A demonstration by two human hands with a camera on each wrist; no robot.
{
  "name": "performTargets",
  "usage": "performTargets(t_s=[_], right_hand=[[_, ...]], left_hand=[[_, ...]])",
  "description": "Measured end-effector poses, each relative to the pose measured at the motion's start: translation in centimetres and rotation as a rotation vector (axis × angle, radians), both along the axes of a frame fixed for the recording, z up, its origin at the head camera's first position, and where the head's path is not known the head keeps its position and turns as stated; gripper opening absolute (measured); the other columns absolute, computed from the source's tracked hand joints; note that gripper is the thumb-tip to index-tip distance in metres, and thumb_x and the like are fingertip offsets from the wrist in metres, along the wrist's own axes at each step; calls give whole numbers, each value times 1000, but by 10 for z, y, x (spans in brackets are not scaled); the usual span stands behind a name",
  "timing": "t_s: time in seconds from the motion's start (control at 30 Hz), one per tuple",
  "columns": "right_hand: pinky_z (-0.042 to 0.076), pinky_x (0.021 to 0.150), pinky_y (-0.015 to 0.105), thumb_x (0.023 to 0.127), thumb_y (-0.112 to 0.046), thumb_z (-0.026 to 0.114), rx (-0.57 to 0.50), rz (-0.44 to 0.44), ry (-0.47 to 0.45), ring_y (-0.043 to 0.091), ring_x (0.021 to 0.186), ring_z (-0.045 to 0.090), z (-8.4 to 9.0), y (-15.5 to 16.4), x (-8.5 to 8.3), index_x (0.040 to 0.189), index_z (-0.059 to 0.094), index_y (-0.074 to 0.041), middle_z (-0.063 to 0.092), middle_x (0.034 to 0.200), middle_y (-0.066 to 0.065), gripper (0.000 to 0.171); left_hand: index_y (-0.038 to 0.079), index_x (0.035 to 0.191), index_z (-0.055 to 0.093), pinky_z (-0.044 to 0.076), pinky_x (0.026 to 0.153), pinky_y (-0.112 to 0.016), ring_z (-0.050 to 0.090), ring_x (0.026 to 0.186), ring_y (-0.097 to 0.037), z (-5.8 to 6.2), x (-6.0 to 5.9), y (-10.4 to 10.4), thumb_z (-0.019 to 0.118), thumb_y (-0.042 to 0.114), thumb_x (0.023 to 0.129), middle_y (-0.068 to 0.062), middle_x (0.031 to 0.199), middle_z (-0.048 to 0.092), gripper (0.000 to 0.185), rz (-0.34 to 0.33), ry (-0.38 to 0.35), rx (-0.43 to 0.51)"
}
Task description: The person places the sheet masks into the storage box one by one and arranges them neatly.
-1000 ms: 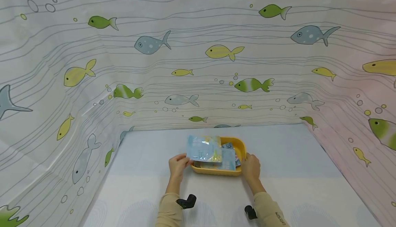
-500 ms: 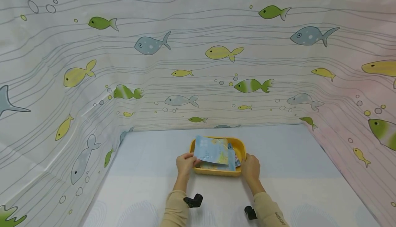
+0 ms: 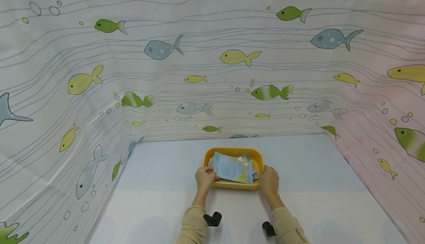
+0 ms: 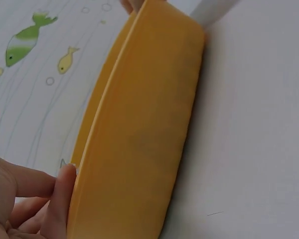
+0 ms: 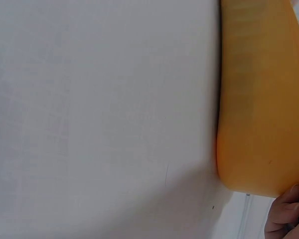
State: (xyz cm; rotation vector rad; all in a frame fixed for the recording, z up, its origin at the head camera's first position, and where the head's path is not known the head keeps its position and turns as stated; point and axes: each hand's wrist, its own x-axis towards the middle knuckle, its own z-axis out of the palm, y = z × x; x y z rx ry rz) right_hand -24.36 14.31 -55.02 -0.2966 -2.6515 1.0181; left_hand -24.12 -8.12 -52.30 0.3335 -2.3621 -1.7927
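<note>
Both hands work: left hand (image 3: pixel 206 174) pinches a blue packet (image 3: pixel 232 168); right hand (image 3: pixel 269 180) grips the yellow tray (image 3: pixel 232 151).

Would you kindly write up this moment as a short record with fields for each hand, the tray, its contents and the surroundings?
left hand: pinches the near left corner of the blue packet, at the tray's left end
right hand: grips the right end of the yellow tray
tray: rests on the pale table, between both hands
contents: top blue packet lies tilted over other packets; how many cannot be told
surroundings: fish-print curtain on three sides
</note>
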Motion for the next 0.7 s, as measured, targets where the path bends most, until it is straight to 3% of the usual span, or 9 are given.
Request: performTargets(t_s=[0.1,0.3,0.57,0.7], right_hand=[[50,51,38,85,0,59,-1,-1,-8,23,59,53,0,0,0,95,65,13,56,70,16,18],[50,53,40,86,-1,59,-9,-19,-18,25,61,54,1,-1,-1,89,65,11,56,71,16,14],[50,52,38,86,-1,58,5,5,-7,25,60,55,-2,-1,-1,90,64,12,57,71,17,15],[48,50,35,87,0,57,2,6,-4,23,59,52,-2,0,-1,88,64,12,55,69,15,15]], left_hand=[[-15,95,66,55,53,-29,67,54,-25,0,2,2,61,-13,70,-23,75,68,25,-13,14,-67],[-13,89,68,53,48,-28,65,50,-23,-2,2,6,61,-14,69,-19,70,68,21,-9,35,-160],[-8,78,68,51,46,-27,63,47,-18,-3,1,10,63,-13,66,-13,63,67,14,52,63,-298],[-4,71,67,49,48,-29,59,49,-16,-4,2,12,64,-11,64,-6,58,63,11,110,140,-347]])
